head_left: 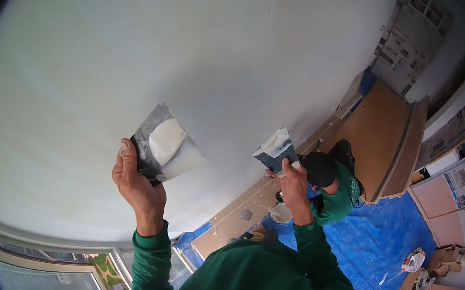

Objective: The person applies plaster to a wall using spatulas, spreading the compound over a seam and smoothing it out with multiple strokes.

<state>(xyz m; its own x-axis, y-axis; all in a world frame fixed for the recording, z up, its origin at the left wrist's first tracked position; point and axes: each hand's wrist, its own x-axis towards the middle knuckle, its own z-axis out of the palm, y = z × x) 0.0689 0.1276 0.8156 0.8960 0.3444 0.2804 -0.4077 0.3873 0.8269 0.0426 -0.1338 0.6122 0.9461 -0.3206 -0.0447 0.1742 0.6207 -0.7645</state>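
My left hand (138, 186) is raised and closed round the edge of a wide metal plastering blade (157, 111). A thick lump of white filler (167, 141) lies on that blade's face. To the right, my right hand (294, 192) grips a smaller putty knife (275, 150), its broad blade pointing up and smeared with white filler. The two tools are apart from each other. Behind them spreads a pale wall surface (219, 47); whether either blade touches it, I cannot tell.
A co-worker in a green top and black cap (321, 169) is low down, just right of my right hand. Below are a bucket (280, 214) and blue sheeting (374, 238). A brown board (380, 131) stands at right, a window (51, 286) at lower left.
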